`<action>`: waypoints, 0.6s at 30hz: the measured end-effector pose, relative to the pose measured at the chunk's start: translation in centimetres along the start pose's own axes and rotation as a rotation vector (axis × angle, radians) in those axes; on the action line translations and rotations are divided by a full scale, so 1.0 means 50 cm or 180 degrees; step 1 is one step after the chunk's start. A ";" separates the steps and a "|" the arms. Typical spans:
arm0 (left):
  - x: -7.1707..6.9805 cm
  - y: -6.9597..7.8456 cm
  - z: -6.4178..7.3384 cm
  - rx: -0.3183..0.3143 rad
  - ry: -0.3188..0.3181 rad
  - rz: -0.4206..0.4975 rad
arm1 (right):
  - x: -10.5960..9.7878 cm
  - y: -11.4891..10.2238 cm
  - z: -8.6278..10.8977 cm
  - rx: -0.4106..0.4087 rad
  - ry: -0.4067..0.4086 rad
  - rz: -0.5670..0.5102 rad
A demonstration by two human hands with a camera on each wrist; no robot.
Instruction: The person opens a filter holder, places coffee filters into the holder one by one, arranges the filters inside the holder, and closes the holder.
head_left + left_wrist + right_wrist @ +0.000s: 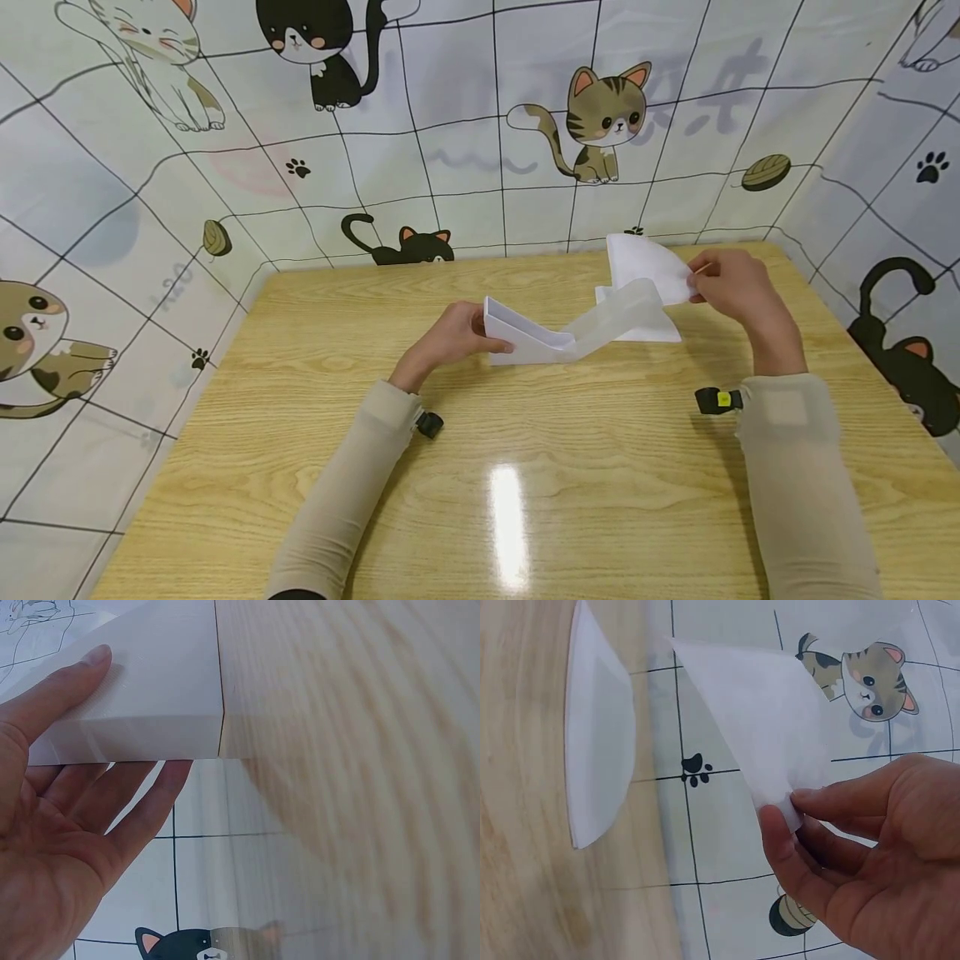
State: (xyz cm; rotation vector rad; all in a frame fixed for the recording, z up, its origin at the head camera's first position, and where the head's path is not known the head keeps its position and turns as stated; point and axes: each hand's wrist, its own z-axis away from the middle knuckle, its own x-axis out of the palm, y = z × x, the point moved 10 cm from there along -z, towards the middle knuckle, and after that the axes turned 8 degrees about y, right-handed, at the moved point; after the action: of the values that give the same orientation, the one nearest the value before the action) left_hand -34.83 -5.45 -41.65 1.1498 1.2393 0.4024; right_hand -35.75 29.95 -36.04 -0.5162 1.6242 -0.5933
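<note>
In the head view my left hand (461,331) holds a white open-topped box (528,343), thumb on its near side. The left wrist view has the thumb flat along the box (150,682) and the other fingers behind it. From the box's right end a translucent strip (611,317) curves up and right. My right hand (738,287) pinches the narrow end of a fan-shaped white paper, like a cone coffee filter (648,267), raised off the table. Below it, partly hidden by the strip, more white paper (660,329) with a curved edge lies on the table.
The wood-grain table (360,292) carries a bright reflection at its near middle. Behind and at both sides hangs a white cloth (457,167) with grid lines and printed cats. A small black camera sits on each wrist.
</note>
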 end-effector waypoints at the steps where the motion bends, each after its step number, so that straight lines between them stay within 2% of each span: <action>1: 0.000 0.000 0.000 -0.0004 -0.0001 0.0002 | -0.004 -0.006 0.002 -0.0031 0.0037 -0.0011; 18: 0.001 0.000 0.000 -0.0007 0.0011 -0.0028 | -0.054 -0.077 0.031 -0.0304 0.0552 -0.0046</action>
State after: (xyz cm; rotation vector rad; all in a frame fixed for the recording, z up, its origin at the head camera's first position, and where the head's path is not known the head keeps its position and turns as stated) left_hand -34.82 -5.43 -41.68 1.1417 1.2462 0.3994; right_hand -33.87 28.57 -31.68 -0.5596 1.8213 -0.5863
